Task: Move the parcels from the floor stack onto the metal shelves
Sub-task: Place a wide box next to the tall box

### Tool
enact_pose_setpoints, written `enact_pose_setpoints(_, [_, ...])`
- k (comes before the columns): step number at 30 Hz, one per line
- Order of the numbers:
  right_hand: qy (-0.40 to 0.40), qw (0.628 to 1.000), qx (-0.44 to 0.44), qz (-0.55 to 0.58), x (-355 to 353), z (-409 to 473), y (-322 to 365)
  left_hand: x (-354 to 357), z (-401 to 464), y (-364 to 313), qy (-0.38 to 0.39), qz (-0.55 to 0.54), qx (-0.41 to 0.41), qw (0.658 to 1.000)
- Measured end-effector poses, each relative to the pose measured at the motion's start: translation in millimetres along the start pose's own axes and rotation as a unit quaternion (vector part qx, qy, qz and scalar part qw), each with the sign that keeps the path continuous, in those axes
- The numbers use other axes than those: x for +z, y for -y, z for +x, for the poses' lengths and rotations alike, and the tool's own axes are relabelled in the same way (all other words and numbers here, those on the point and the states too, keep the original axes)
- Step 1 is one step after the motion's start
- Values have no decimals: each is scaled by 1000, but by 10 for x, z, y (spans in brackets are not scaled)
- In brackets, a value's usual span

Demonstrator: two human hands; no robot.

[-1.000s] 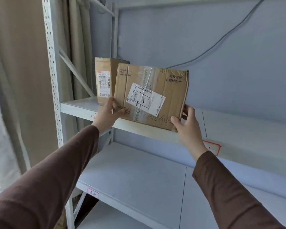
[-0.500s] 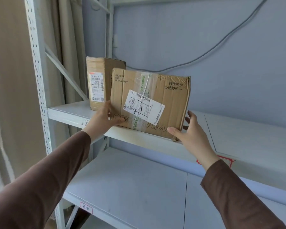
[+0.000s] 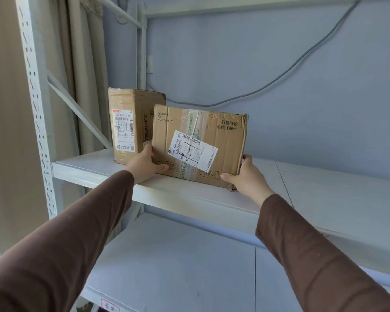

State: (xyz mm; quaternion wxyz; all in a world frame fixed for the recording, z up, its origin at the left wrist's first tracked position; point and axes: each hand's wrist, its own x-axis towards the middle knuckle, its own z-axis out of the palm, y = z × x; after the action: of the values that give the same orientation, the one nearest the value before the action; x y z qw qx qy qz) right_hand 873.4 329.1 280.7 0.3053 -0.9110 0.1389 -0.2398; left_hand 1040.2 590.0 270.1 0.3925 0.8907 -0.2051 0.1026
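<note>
A wide brown cardboard parcel [image 3: 221, 140] with a white shipping label stands on edge on the upper white metal shelf [image 3: 313, 183]. My left hand [image 3: 144, 165] grips its lower left corner, thumb across the front. My right hand [image 3: 245, 176] holds its lower right corner. Just behind and to the left, a taller narrow parcel [image 3: 126, 127] printed "DUMBBELL" stands upright on the same shelf, touching or nearly touching the wide one.
A lower shelf [image 3: 189, 266] lies below, with a red-edged tag [image 3: 109, 308] on its front lip. The perforated upright post [image 3: 35, 104] and a diagonal brace stand at left, curtains behind. A grey cable [image 3: 279, 77] runs along the back wall.
The wide parcel has gone from tilted at the shelf's front edge to resting further in on the shelf, next to the tall parcel. Both hands stayed at its lower corners.
</note>
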Motion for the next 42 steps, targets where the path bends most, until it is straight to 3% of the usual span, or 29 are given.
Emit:
enact_pose_setpoints(11, [17,999,36,-16,-29,-43,43,78,-28,-52,-10,-1,-14,1000])
enact_pose_setpoints(19, [-20,1000,11,-10,-180,-604,-18,144,-614,-285,-88,-2,60,994])
enact_pose_setpoints(25, [-87,989,-57,-101,-334,-1135,-176,350,-1224,-668,-58,72,138,986])
enact_pose_setpoints(36, [-116,960,-121,-223,-1243,-2385,-1213,1318,-2803,-1877,-37,213,192,957])
enact_pose_setpoints(42, [-66,960,-127,-243,-1765,-3160,-1998,2103,-3825,-2523,7,257,169,951])
